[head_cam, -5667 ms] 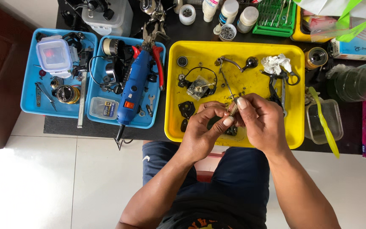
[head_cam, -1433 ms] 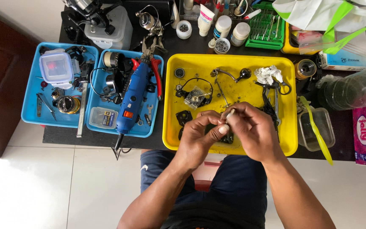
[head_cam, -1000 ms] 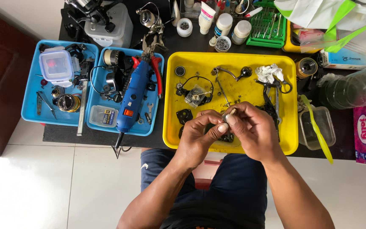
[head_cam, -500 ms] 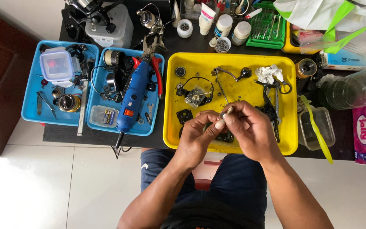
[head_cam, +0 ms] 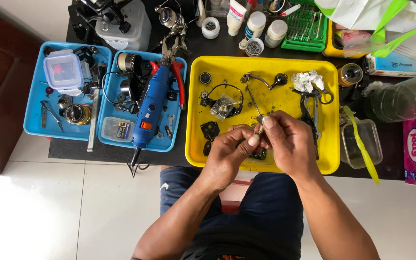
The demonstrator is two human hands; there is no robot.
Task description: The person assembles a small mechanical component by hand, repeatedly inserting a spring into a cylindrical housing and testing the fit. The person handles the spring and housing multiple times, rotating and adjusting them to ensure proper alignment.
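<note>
Two hands meet at centre frame above the yellow tray [head_cam: 333, 120]: the left hand [head_cam: 229, 154] and right hand [head_cam: 287, 144] are both closed in a narrow pinch on a small metal part [head_cam: 260, 119], held clear of the tray floor. Loose dark reel pieces [head_cam: 210, 130] and a crank handle [head_cam: 261, 82] lie in the tray's upper half. Judged risk: a slip of the fingertips could drop the part among these pieces, or past the tray's near rim onto the floor [head_cam: 73, 212] below the table [head_cam: 188, 48].
</note>
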